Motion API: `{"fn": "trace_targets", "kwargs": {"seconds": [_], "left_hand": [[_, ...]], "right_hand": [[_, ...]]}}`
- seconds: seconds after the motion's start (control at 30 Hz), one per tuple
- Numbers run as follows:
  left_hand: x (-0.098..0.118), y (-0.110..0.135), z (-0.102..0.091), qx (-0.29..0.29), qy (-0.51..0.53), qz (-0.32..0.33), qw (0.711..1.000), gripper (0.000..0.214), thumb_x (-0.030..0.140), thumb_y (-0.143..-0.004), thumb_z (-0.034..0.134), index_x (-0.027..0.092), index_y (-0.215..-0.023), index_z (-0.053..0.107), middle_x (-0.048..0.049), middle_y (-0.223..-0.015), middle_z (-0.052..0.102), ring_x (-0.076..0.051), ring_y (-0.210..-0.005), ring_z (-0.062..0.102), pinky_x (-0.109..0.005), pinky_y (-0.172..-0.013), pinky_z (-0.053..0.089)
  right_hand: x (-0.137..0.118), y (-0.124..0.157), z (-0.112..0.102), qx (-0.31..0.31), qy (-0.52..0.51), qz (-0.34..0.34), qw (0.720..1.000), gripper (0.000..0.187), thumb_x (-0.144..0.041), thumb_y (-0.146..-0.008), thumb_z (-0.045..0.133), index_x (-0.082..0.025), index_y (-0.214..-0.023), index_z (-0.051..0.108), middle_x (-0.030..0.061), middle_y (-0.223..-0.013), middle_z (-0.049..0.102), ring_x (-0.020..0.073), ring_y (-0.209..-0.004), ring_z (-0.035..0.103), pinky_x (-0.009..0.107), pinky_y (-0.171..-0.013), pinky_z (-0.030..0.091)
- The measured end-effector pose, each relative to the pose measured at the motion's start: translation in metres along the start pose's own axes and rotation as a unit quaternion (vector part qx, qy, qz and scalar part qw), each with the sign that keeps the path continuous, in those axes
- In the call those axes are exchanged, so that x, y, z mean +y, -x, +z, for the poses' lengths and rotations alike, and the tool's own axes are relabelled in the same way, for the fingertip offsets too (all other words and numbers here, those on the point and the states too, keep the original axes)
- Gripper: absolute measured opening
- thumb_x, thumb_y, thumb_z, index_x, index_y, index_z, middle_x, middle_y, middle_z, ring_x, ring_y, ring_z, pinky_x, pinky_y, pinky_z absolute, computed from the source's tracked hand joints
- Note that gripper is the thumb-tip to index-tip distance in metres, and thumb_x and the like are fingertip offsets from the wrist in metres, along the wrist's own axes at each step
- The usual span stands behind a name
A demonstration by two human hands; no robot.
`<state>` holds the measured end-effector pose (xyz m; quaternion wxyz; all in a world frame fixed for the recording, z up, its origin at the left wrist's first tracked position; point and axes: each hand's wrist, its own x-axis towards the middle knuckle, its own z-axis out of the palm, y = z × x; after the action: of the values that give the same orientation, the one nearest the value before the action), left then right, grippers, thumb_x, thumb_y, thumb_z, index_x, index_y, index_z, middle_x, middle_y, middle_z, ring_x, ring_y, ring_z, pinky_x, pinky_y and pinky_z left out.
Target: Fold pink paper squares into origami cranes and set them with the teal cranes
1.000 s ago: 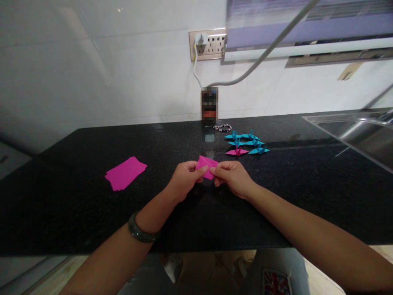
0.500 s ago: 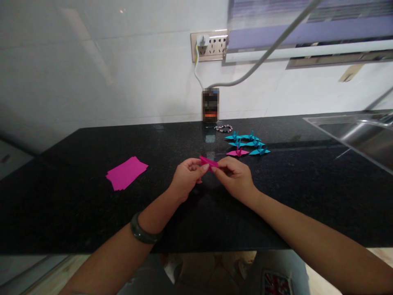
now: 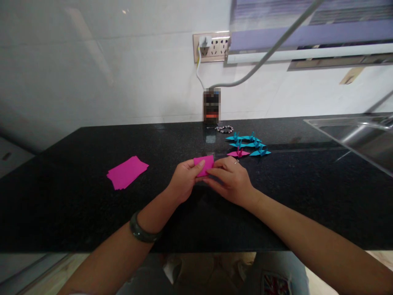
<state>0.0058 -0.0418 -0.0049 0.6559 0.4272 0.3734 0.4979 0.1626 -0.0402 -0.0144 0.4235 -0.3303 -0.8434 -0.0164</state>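
Note:
A small folded piece of pink paper (image 3: 206, 164) is between my hands, its flat face turned up toward me. My left hand (image 3: 184, 179) grips it at the left edge, thumb on top and fingers beneath. At the paper's right edge is my right hand (image 3: 235, 180), its fingers bent and touching that side. Beyond my right hand stand several blue paper cranes (image 3: 252, 144) and one pink paper crane (image 3: 238, 153). To the left, a stack of pink paper sheets (image 3: 127, 173) lies on the black counter.
A phone-like device (image 3: 211, 106) with a blurred screen leans on the wall, a cable running up from it. A beaded bracelet (image 3: 225, 129) lies beside it. The steel sink (image 3: 365, 135) is set into the black counter (image 3: 76, 213) at right.
The folded pink paper has turned from a slanted, narrow view to its broad face. My right hand has shifted its hold along the right edge, with its back now turned up.

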Motion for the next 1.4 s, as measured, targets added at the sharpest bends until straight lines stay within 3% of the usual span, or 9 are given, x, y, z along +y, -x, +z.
{"fn": "trace_targets", "kwargs": {"seconds": [0.1, 0.2, 0.3, 0.43, 0.97, 1.17, 1.4], "left_hand": [[-0.001, -0.001, -0.003, -0.011, -0.004, -0.021, 1.0, 0.026, 0.031, -0.072, 0.06, 0.011, -0.088, 0.063, -0.0056, -0.079, 0.064, -0.011, -0.068, 0.058, -0.026, -0.066, 0.047], [-0.002, -0.001, -0.005, -0.044, -0.02, -0.05, 0.998, 0.027, 0.031, -0.072, 0.06, 0.01, -0.089, 0.063, -0.0072, -0.08, 0.064, -0.014, -0.072, 0.058, -0.027, -0.068, 0.047], [-0.003, -0.001, -0.005, -0.056, -0.028, -0.054, 0.997, 0.028, 0.031, -0.072, 0.06, 0.01, -0.089, 0.063, -0.0072, -0.078, 0.064, -0.014, -0.071, 0.059, -0.028, -0.068, 0.047], [-0.003, -0.002, -0.007, -0.026, -0.025, -0.017, 0.999, 0.027, 0.03, -0.071, 0.061, 0.013, -0.092, 0.061, -0.0056, -0.082, 0.063, -0.013, -0.07, 0.058, -0.027, -0.066, 0.048], [-0.002, -0.002, -0.002, -0.012, -0.016, -0.012, 1.0, 0.019, 0.028, -0.075, 0.054, 0.012, -0.086, 0.058, -0.0024, -0.07, 0.059, -0.01, -0.058, 0.055, -0.024, -0.059, 0.045], [-0.001, -0.002, -0.003, -0.015, -0.005, -0.024, 1.0, 0.019, 0.024, -0.073, 0.057, 0.012, -0.087, 0.058, -0.0037, -0.074, 0.06, -0.01, -0.06, 0.056, -0.025, -0.06, 0.045], [0.004, -0.001, -0.005, -0.027, 0.035, -0.051, 0.998, 0.017, 0.021, -0.071, 0.058, 0.011, -0.085, 0.058, -0.0026, -0.068, 0.06, -0.01, -0.056, 0.056, -0.025, -0.058, 0.046]], "right_hand": [[0.003, 0.001, 0.006, 0.054, -0.106, 0.134, 0.984, 0.023, -0.031, -0.073, 0.058, -0.017, -0.091, 0.058, 0.0061, -0.081, 0.055, 0.0145, -0.07, 0.051, 0.027, -0.058, 0.043], [0.007, 0.002, 0.011, 0.057, -0.228, 0.264, 0.936, 0.027, -0.033, -0.072, 0.059, -0.016, -0.092, 0.057, 0.0025, -0.07, 0.054, 0.011, -0.057, 0.049, 0.024, -0.05, 0.041], [0.007, 0.002, 0.012, 0.036, -0.309, 0.308, 0.899, 0.02, -0.033, -0.071, 0.059, -0.015, -0.081, 0.06, 0.0006, -0.062, 0.054, 0.0097, -0.052, 0.047, 0.023, -0.048, 0.039], [0.004, 0.001, 0.009, 0.04, -0.318, 0.309, 0.896, 0.015, -0.031, -0.071, 0.06, -0.016, -0.074, 0.061, -0.0003, -0.059, 0.054, 0.0091, -0.051, 0.046, 0.022, -0.048, 0.038], [0.002, 0.002, 0.008, 0.061, -0.187, 0.226, 0.954, 0.01, -0.024, -0.076, 0.052, -0.017, -0.075, 0.06, 0.0005, -0.063, 0.054, 0.0102, -0.055, 0.049, 0.023, -0.051, 0.041], [0.005, 0.0, 0.005, 0.047, -0.091, 0.063, 0.993, 0.015, -0.019, -0.076, 0.054, -0.02, -0.089, 0.063, 0.0038, -0.074, 0.059, 0.0121, -0.066, 0.054, 0.025, -0.058, 0.045], [0.019, 0.001, -0.001, 0.005, 0.004, -0.069, 0.998, 0.027, -0.02, -0.076, 0.056, -0.024, -0.102, 0.062, 0.0054, -0.08, 0.059, 0.0133, -0.07, 0.052, 0.026, -0.061, 0.043]]}}
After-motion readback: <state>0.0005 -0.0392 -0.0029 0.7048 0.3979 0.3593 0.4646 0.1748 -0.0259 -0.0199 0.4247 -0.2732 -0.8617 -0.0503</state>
